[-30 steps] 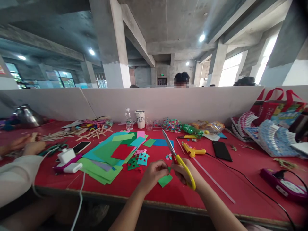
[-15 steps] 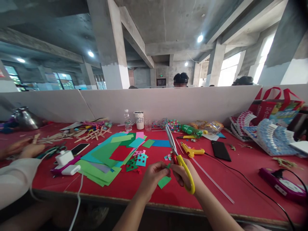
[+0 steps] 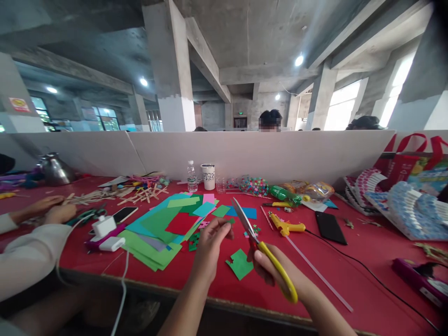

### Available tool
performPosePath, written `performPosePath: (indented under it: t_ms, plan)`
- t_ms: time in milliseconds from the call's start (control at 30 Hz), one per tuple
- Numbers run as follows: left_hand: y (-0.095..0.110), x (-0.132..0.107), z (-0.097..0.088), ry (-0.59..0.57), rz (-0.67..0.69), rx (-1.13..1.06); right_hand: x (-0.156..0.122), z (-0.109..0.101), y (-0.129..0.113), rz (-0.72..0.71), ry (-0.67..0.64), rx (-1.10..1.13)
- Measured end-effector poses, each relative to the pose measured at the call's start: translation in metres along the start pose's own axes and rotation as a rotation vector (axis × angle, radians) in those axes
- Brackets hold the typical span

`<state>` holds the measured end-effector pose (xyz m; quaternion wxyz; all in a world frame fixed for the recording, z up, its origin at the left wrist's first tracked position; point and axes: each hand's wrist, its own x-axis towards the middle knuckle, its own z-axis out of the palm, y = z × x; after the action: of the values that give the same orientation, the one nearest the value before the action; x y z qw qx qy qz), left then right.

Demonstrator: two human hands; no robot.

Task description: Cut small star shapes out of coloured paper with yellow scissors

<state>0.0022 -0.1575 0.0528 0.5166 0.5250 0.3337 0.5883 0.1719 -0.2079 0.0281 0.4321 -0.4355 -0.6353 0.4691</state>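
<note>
My right hand (image 3: 275,263) grips yellow-handled scissors (image 3: 247,224), their blades pointing up and to the left. My left hand (image 3: 210,245) is closed in a pinch, with a small green paper piece (image 3: 230,221) showing at the fingertips. Below and between the hands, a green paper square (image 3: 240,264) with a notched edge lies on the red table. Small cut-out paper stars (image 3: 257,229) lie just beyond the scissors. Partly behind my left hand is green paper with star-shaped holes (image 3: 193,241).
Coloured paper sheets (image 3: 150,233) spread to the left, near a power strip (image 3: 105,240) and another person's hands (image 3: 61,212). A yellow glue gun (image 3: 287,226), its cord and a black phone (image 3: 331,227) lie right. A bottle (image 3: 191,177) and cup (image 3: 208,177) stand by the partition.
My hands have moved apart, the left one drawing away with the small green piece. The green square now lies free on the table. The view has shifted slightly left.
</note>
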Motion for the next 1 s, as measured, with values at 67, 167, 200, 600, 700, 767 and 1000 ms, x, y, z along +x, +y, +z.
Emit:
performPosePath:
  t_ms: [67, 167, 200, 600, 700, 767, 1000]
  plan:
    - [0.011, 0.002, -0.004, 0.027, 0.016, 0.03, -0.004, 0.003, -0.004, -0.023, -0.033, -0.04]
    - [0.022, 0.001, -0.009, 0.022, 0.049, 0.09, -0.008, 0.009, -0.012, -0.006, -0.072, -0.118]
    - [0.023, 0.001, -0.01, 0.014, 0.059, 0.106, -0.009, 0.01, -0.013, 0.013, -0.088, -0.141]
    - [0.032, 0.005, -0.021, -0.067, 0.061, 0.204, -0.016, 0.01, -0.019, 0.086, -0.097, -0.188]
    - [0.035, 0.005, -0.022, -0.083, 0.066, 0.249, -0.016, 0.01, -0.022, 0.09, -0.104, -0.194]
    - [0.037, 0.004, -0.023, -0.104, 0.062, 0.259, -0.016, 0.011, -0.023, 0.112, -0.104, -0.2]
    - [0.038, 0.004, -0.026, -0.134, 0.021, 0.251, -0.018, 0.015, -0.028, 0.165, -0.097, -0.203]
